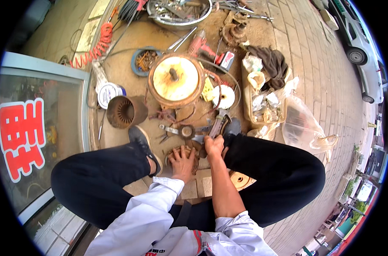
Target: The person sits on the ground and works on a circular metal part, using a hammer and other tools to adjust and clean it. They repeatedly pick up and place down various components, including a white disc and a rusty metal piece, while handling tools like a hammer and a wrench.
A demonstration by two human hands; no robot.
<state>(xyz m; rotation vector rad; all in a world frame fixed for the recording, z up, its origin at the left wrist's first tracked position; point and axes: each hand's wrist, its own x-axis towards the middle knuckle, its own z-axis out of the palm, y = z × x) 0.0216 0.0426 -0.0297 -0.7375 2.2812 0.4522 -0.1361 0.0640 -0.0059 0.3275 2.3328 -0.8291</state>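
My left hand has its fingers spread and curved over a round, brownish metal part on the ground between my feet, holding it. My right hand is closed around the lower end of a tool that looks like a hammer, its greyish head pointing away from me. Just beyond my hands lies a metal puller with arms around a round hub. Farther off stands a round motor housing with a rusty cream top and a shaft stub. Left of it, a rusty slotted cylinder lies beside my left shoe.
A blue bowl of screws, a red cordless impact wrench and a basin of metal scraps lie farther away. At right is a crate with rags and bags. A white tub stands by the glass door.
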